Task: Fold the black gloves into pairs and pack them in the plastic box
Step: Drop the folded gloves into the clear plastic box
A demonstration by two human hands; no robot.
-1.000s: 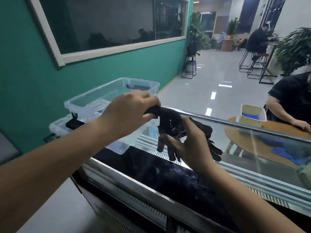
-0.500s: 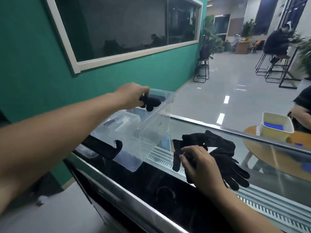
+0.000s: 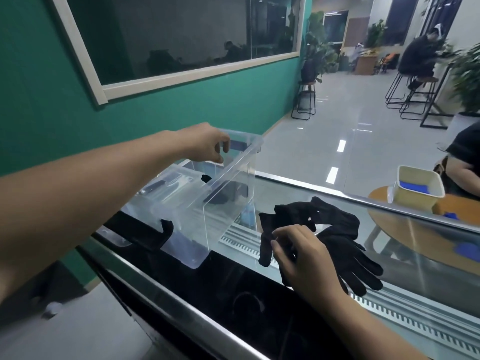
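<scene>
My right hand (image 3: 302, 258) pinches the soft, floppy black gloves (image 3: 335, 237) at the cuff edge, while my left hand (image 3: 207, 145) hangs loosely curled, holding nothing, over the plastic box (image 3: 226, 188) at ten o'clock.

Left hand (image 3: 207, 144): a second ago we gripped a folded black pair beside the right hand; half a second ago we held it over the plastic box (image 3: 228, 178); now the fingers are spread and empty above the box opening.
Folded pair (image 3: 223, 194): released; we see a dark bundle through the clear wall, inside the box.
Right hand (image 3: 298, 253): lowered from mid-air onto the loose black gloves (image 3: 335, 237) on the glass counter (image 3: 428, 261); fingertips now pinch one glove.
</scene>
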